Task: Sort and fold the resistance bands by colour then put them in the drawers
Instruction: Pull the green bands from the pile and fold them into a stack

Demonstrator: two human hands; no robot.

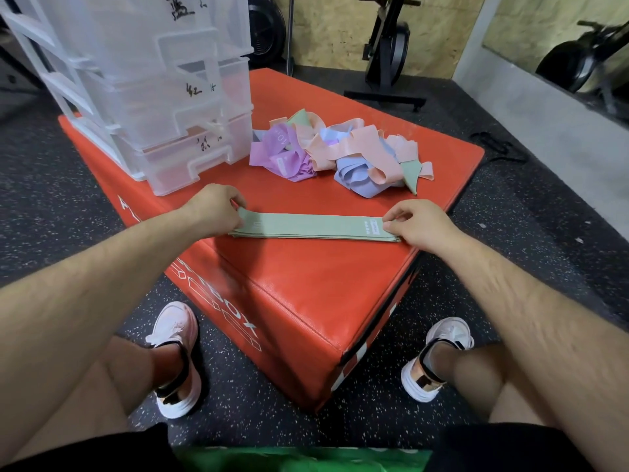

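Green bands [315, 227] stacked flat near front edge of red plyo box [306, 284]. Left hand [214, 204] pinching left end, right hand [420, 223] pinching right end. Messy pile of purple, pink, blue, green bands [340, 153] behind. Clear drawer unit [163, 97] back left, drawers closed.

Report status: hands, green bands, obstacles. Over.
Left hand, right hand each pinch an end of green bands. Bands flat on red box. Mixed pile behind, apart.

Green bands [313, 228], red box [306, 284]
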